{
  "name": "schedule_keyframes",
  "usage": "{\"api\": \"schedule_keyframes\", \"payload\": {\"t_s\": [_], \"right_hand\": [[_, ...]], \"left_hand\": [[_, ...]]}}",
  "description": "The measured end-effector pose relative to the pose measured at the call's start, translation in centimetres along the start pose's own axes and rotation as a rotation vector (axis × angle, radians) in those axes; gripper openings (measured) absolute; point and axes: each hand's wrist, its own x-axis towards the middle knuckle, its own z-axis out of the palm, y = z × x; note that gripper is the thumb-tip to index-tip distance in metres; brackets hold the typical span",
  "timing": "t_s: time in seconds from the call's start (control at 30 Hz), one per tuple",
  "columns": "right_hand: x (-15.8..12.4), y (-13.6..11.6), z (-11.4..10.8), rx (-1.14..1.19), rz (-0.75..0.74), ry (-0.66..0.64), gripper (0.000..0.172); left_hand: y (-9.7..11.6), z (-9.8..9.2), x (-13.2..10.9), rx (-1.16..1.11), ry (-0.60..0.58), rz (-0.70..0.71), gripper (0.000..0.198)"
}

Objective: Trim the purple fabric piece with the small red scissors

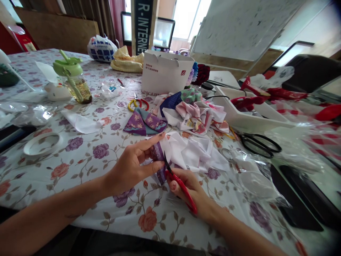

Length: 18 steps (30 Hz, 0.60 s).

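Note:
My left hand [130, 166] pinches a purple patterned cloth strip [157, 156] against a crumpled heap of white fabric [191, 153]. In my right hand [189, 188] I grip a pair of red-handled thread snips [182, 190]. Their dark pointed blades [166, 163] rise next to the purple strip, close to my left thumb. I cannot tell whether the blades are closing on the cloth. Both hands rest over a floral tablecloth [80, 167], and part of the fabric is hidden behind my fingers.
Beyond my hands lie a folded purple cloth [144, 122], a pile of mixed fabrics [191, 113], yellow-handled scissors [137, 104] and black-handled scissors [259, 145]. A white paper bag [166, 73], white tray [246, 110], green-lidded glass bottle [73, 83] and plastic wrap [253, 174] also stand around.

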Motion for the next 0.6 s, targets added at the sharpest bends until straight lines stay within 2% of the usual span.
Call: {"api": "schedule_keyframes", "payload": {"t_s": [0.6], "right_hand": [[0.01,-0.06,-0.01,-0.043,0.021,0.006,0.055]], "left_hand": [[-0.05,0.29,-0.06,0.058,0.041,0.036,0.062]]}}
